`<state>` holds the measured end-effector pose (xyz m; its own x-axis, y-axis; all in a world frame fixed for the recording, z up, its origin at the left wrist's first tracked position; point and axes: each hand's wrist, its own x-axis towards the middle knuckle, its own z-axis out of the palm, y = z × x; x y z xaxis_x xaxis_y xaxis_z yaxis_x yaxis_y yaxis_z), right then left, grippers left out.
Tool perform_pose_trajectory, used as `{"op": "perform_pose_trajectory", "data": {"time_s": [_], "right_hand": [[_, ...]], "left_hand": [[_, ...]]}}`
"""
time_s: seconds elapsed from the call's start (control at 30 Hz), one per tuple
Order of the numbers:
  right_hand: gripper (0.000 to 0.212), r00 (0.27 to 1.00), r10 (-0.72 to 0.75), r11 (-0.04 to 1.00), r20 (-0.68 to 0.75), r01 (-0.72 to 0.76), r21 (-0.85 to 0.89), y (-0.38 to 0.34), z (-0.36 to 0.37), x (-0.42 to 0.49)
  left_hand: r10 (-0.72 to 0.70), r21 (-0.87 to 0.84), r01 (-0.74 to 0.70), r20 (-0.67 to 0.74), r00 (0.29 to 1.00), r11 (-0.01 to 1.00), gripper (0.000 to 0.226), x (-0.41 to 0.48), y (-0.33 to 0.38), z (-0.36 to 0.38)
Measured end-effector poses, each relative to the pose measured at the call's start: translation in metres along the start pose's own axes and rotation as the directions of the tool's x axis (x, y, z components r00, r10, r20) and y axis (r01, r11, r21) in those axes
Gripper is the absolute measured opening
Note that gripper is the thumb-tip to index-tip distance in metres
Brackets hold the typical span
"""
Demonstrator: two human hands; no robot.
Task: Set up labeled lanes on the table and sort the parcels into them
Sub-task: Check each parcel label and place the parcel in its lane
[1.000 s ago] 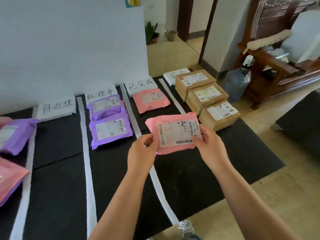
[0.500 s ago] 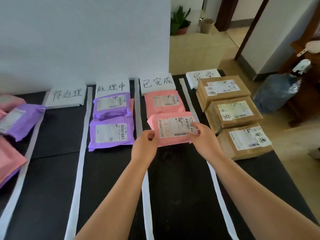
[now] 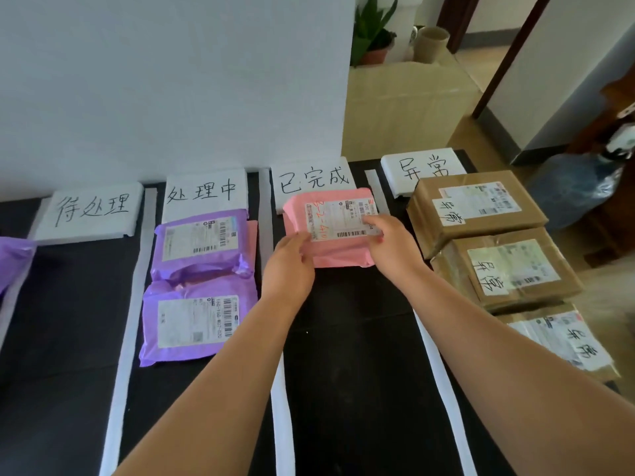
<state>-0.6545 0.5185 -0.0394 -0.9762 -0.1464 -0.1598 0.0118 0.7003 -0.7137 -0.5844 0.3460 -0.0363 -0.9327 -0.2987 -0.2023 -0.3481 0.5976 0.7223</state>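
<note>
The pink parcel (image 3: 343, 255) sits at the centre of the frame, in the third lane from the left, right below the card reading 已完成 (image 3: 312, 180). Its white shipping label faces up, with red handwriting along the label's left edge. The left hand (image 3: 288, 266) pinches its lower left corner, thumb on top and the other fingers hidden underneath. The right hand (image 3: 391, 242) grips its right edge, fingers (image 3: 372, 223) curled over the label and covering part of the print. Whether the parcel rests on the black worktop (image 3: 343, 338) or is held just above it cannot be told, nor whether the pink wrapping above the label belongs to a second parcel underneath. To the left, past a white strip (image 3: 264, 201), two purple parcels (image 3: 202, 242) lie one below the other under the card 处理中 (image 3: 202, 194), and a pink edge pokes out from behind the upper one. Further left is the card 待处理 (image 3: 91, 209), and a purple packet (image 3: 13, 259) is cut off by the left border. On the right, under the half-covered card 异常 (image 3: 422, 170), three brown boxes (image 3: 474, 207) run in a row toward the lower right. The nearest is blurred and partly hidden by the right forearm.
</note>
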Motion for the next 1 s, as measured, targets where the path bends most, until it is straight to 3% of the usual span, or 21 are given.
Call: {"op": "perform_pose_trajectory", "data": {"time_s": [0.1, 0.4, 0.67, 0.83, 1.0], "right_hand": [[0.05, 0.999, 0.024, 0.998, 0.044, -0.022, -0.053, 0.003, 0.008, 0.008], [0.052, 0.997, 0.05, 0.991, 0.064, -0.042, -0.124, 0.008, 0.019, 0.004], [0.054, 0.999, 0.044, 0.993, 0.005, -0.043, -0.114, -0.007, 0.001, -0.025], [0.051, 0.999, -0.034, 0.984, 0.014, 0.036, -0.172, -0.03, -0.013, -0.069], [0.05, 0.982, -0.151, 0.958, 0.117, 0.175, -0.227, -0.062, -0.021, -0.129]], "left_hand": [[-0.017, 0.053, 0.013, 0.077, 0.997, 0.999, 0.045, 0.011, -0.01, 0.005], [-0.036, 0.078, 0.025, 0.139, 0.99, 0.997, 0.047, 0.015, -0.02, 0.008], [0.0, 0.138, -0.012, 0.085, 0.996, 0.99, 0.054, -0.016, -0.008, -0.009], [-0.002, 0.195, -0.007, 0.049, 0.999, 0.981, 0.058, -0.065, 0.003, -0.028], [-0.066, 0.227, 0.07, -0.024, 0.998, 0.971, 0.06, -0.135, 0.006, -0.052]]}}
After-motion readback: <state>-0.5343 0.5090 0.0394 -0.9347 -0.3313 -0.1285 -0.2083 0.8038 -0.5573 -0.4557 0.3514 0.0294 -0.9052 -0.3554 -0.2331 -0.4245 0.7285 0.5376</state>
